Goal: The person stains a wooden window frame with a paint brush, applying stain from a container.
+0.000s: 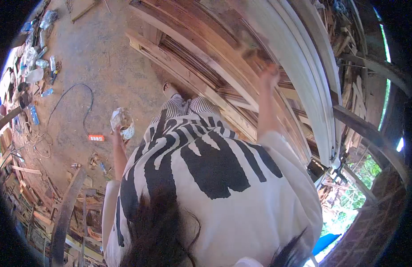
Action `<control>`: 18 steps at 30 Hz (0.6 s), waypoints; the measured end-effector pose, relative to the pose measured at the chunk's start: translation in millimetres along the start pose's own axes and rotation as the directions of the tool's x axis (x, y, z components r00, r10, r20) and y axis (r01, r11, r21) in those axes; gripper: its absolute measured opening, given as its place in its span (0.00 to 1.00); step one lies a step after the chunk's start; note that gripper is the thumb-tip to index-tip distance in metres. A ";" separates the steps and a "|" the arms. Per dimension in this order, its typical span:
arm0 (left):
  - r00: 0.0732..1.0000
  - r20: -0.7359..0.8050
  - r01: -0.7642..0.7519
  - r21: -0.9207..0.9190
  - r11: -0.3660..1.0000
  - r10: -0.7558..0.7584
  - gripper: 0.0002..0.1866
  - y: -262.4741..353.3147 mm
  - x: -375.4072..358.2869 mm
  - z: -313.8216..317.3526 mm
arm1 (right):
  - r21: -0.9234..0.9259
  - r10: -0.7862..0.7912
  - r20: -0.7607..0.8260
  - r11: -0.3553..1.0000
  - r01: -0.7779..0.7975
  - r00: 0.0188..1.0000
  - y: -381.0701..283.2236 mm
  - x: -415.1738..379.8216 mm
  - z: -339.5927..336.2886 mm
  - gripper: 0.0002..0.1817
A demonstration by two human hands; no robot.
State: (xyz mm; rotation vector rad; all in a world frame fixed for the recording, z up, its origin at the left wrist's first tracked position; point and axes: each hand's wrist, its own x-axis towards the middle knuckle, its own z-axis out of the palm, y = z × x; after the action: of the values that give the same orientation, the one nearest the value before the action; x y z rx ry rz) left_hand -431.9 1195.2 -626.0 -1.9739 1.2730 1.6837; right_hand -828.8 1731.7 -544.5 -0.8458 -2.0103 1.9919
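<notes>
My left hand (118, 134) is closed on a crumpled white bag (127, 129) with brownish contents or stains, held low beside my left leg. My right hand (270, 75) reaches out over a long wooden frame (215, 49) and is curled, smeared by motion. Just beyond its fingers is a dark brown blurred thing (252, 55), against the wood; its kind cannot be made out. The frame has reddish-brown rails and recessed panels, and pale boards (299, 58) stand along its right side.
An orange-and-white power strip (97, 138) lies on the dirt floor, with a dark cord (86, 111) looping from it. Plastic bottles (42, 63) and litter line the far left. Wood scraps (41, 218) are heaped at lower left, near a curved plank (65, 218). More offcuts (357, 98) stand at right.
</notes>
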 end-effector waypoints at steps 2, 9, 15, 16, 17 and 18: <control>1.000 -0.006 -0.001 -0.052 0.999 0.000 0.34 -6.9 2.6 -5.1 | 0.054 -0.173 -0.056 0.983 0.176 0.983 42.9 32.2 -107.0 0.14; 0.987 -0.048 -0.148 0.121 0.982 0.154 0.30 -73.9 100.4 -43.1 | -0.995 -0.274 0.087 -0.062 0.072 0.958 50.5 -5.7 -219.9 0.22; 0.986 0.047 -0.168 0.212 0.963 0.162 0.30 -34.7 68.9 -24.7 | -0.695 0.156 0.352 0.704 0.146 0.923 69.0 -89.4 33.4 0.18; 0.984 0.064 -0.174 0.227 0.958 0.164 0.31 -26.0 59.9 -21.1 | -0.726 -0.076 0.609 0.348 0.593 0.790 35.1 -119.1 68.4 0.12; 0.983 0.080 -0.179 0.244 0.953 0.164 0.31 -18.0 51.3 -16.2 | -0.622 -0.228 0.586 0.487 0.613 0.777 43.3 -128.1 94.2 0.10; 0.981 0.094 -0.186 0.261 0.947 0.167 0.31 -11.0 43.5 -11.7 | -0.489 -0.293 0.635 0.563 0.666 0.714 34.5 -135.8 108.8 0.12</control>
State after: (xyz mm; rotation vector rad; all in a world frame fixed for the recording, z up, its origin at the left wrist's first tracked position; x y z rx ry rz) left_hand -418.2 1174.3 -665.0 -1.6723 1.5985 1.5440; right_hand -764.0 1566.7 -551.7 0.2627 -2.9284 1.1419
